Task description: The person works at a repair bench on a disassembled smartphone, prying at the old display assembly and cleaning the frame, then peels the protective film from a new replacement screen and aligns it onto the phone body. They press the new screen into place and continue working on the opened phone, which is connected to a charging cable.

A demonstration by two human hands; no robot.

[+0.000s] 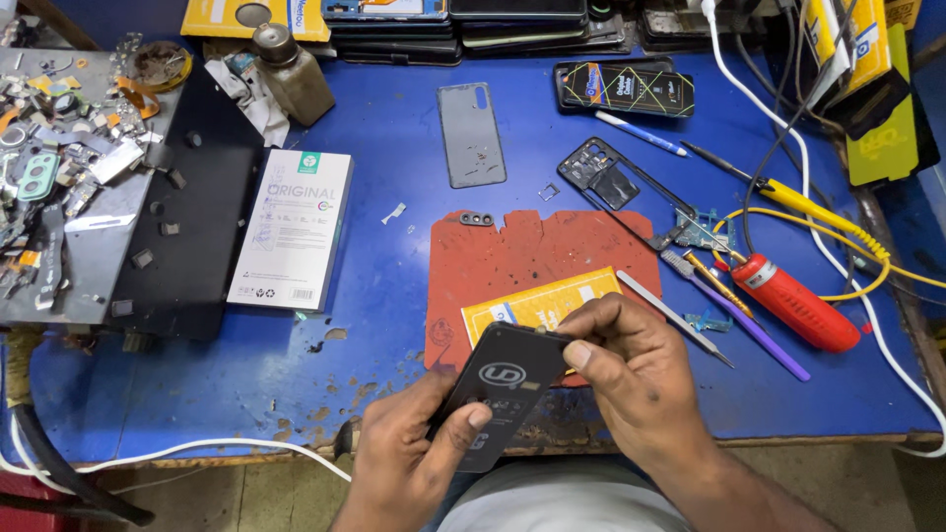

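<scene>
Nearest the camera: left hand, fingers curled around the lower edge of a dark flat sleeve, thumb pressed on its face. Right hand grips the sleeve's upper right corner, thumb on top, fingers behind. Sleeve is tilted, held just above the near edge of the blue workbench, over the lower part of a red work mat.

On the mat, partly under the sleeve: a yellow packet. Just right of the right hand: a thin metal pry tool and a purple-handled tool; beyond them a red cylindrical tool. Behind the mat: a grey phone back cover and a black phone frame, lying apart. Well to the left: a white box beside a black slab strewn with small parts.
</scene>
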